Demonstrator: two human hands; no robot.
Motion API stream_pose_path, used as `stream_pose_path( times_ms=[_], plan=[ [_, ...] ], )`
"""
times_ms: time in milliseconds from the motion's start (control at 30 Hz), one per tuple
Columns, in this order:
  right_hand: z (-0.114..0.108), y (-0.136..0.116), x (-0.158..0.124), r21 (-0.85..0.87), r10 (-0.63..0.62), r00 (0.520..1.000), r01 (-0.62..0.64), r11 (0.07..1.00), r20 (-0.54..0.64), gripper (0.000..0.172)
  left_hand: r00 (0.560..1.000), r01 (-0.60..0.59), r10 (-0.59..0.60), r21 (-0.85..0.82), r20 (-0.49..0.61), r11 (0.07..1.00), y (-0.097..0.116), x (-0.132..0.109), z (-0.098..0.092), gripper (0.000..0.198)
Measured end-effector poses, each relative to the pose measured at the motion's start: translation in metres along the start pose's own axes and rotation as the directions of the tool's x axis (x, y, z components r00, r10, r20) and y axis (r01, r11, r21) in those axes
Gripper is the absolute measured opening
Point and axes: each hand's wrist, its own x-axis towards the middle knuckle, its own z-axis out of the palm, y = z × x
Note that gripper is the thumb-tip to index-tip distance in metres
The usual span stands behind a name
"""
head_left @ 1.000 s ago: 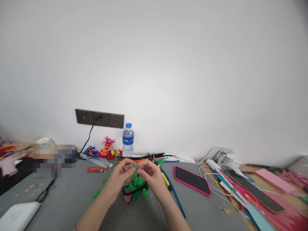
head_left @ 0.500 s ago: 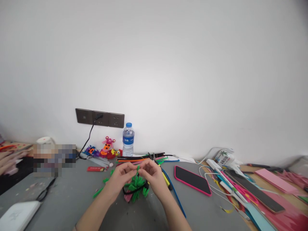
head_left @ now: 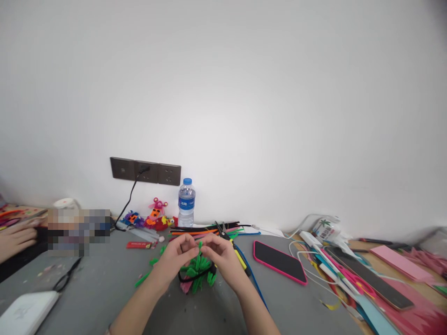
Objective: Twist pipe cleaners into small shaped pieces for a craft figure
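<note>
My left hand (head_left: 177, 257) and my right hand (head_left: 220, 255) meet at the middle of the grey table (head_left: 104, 288). Both pinch a small piece of green pipe cleaner (head_left: 200, 244) between thumbs and fingers, its ends hidden by the fingertips. Beneath them lies a heap of looped green pipe cleaners (head_left: 199, 272) with a pink piece (head_left: 186, 286) at its near edge. A black strip (head_left: 190, 279) curves across the heap. Just beyond my right hand are yellow-and-black pliers (head_left: 241, 258), partly covered by it.
A water bottle (head_left: 186, 203) stands by the wall, beside small pipe-cleaner figures (head_left: 155, 215). A pink-edged phone (head_left: 279, 262) lies to the right, near cables and pink scissors (head_left: 356, 280). At far left is another person's hand (head_left: 17, 238); a white box (head_left: 26, 312) sits nearer.
My hands stay nearly in place, still pinching the green piece. At far left, the other person's hand has changed its pose and lies flatter.
</note>
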Motion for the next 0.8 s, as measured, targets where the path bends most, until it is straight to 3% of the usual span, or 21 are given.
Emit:
stream_pose_path(
  times_ms=[300,500,800],
  plan=[
    [-0.0008,-0.0002,-0.0005,0.001,0.038,0.999,-0.038,0.999,0.025,0.022,1.000,0.016,-0.016,-0.024,-0.018,1.000,-0.0030,0.0018,0.0002,0.038],
    [0.0019,0.0023,-0.0002,0.026,0.023,0.999,-0.024,0.999,0.041,0.023,0.992,-0.006,-0.002,-0.068,-0.122,0.998,-0.0028,0.0047,0.0011,0.042],
    [0.0023,0.0020,-0.0010,-0.015,0.022,0.998,-0.021,1.000,0.057,0.020,0.997,0.078,-0.079,-0.158,-0.001,0.984,-0.0050,0.0038,0.0003,0.043]
  ],
)
